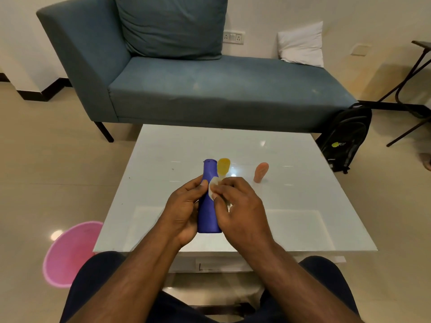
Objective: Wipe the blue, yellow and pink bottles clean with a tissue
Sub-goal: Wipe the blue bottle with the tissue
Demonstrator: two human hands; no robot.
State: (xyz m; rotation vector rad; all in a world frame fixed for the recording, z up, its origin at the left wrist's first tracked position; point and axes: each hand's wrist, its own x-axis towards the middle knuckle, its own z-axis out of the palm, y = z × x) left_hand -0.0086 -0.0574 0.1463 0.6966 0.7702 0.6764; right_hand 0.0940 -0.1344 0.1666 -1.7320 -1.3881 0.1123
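My left hand [184, 208] grips the blue bottle [208, 215] from its left side and holds it above the white table [303, 206], cap pointing away from me. My right hand [238, 206] pinches a small white tissue [213, 187] and presses it against the bottle's upper body, just below the neck. The yellow bottle [224, 166] stands on the table right behind the blue one, partly hidden by it. Further right the pink bottle [260, 172] stands alone.
A pink bin [67, 252] stands on the floor left of the table. Behind the table is a blue-grey sofa [210, 89] with a white pillow [302, 44]. A black backpack [345, 136] leans at the sofa's right end. My knees sit at the table's near edge.
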